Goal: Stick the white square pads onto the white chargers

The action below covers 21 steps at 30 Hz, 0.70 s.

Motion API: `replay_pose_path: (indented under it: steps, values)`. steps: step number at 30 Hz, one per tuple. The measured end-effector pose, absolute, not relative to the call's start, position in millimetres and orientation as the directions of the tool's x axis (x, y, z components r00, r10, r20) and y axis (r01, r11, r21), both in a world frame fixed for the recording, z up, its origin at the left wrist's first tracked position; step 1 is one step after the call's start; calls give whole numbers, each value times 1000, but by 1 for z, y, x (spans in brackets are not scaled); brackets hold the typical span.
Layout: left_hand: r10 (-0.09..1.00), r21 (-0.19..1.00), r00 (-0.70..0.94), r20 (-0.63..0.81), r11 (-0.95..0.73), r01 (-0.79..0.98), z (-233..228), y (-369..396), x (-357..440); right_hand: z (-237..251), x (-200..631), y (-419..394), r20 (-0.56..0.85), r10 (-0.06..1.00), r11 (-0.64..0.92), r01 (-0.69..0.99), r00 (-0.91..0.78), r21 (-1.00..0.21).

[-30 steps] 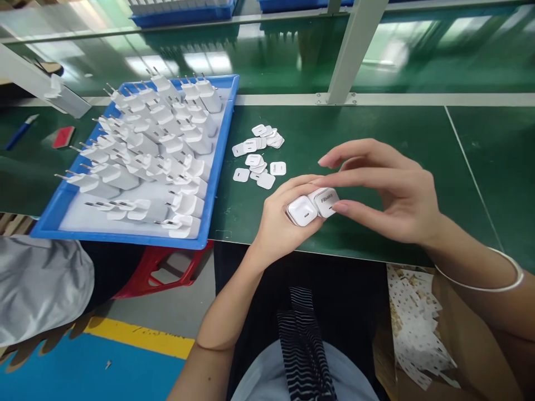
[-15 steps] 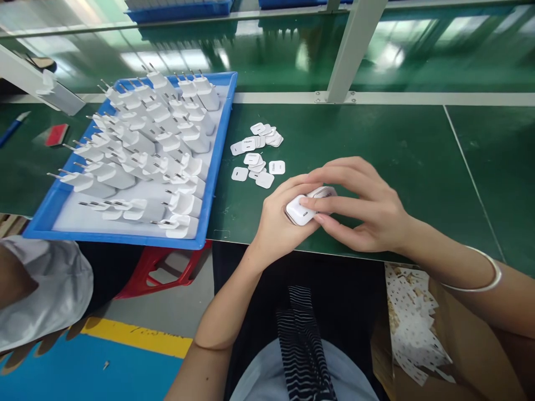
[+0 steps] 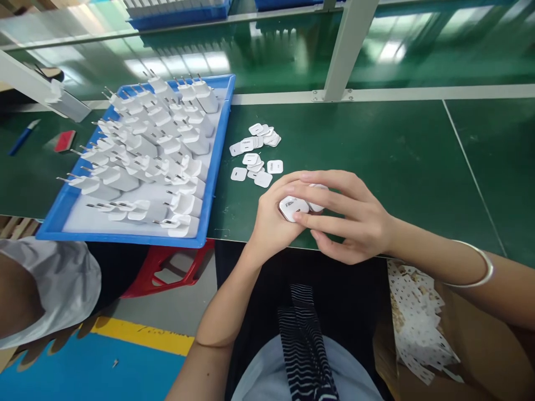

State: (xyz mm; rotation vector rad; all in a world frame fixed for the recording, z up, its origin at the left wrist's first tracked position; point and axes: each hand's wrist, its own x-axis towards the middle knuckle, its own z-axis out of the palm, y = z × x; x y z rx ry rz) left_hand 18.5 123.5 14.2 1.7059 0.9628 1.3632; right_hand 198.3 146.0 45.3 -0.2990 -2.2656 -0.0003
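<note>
Left hand (image 3: 270,223) curled around two small white charger bodies (image 3: 293,208), gripping them from the left and below, just above the near edge of the green surface (image 3: 376,145). Right hand (image 3: 351,220) laid over them from the right, fingers (image 3: 321,196) pressed on top, index tip on the face of the nearer one, which shows printed lettering. Just beyond the hands, a loose pile of white square caps (image 3: 256,153) on the surface. Left of that, a blue tray (image 3: 217,161) packed with white two-pin chargers (image 3: 150,145), pins pointing left and far. Silver bangle (image 3: 476,267) on the right wrist. Far left: red pad (image 3: 64,141) and blue pen (image 3: 23,137).
</note>
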Motion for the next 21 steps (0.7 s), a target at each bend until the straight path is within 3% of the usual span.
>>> replay_pose_path:
  steps: [4,10,16,21]
  values:
    - [862,841,117,492,-506,190,15,124,18,45,197,146,754,295,951,256,-587,-172]
    - [688,644,129,714,-719,262,21,124,22,48,203,149,877,374,890,381,-301,-249]
    - [606,564,137,783,-786,254,21,125,24,43,198,145,836,475,811,507,-274,-294]
    - [617,580,140,775,-781,232,20,125,24,43,198,142,863,337,886,437,-376,-155]
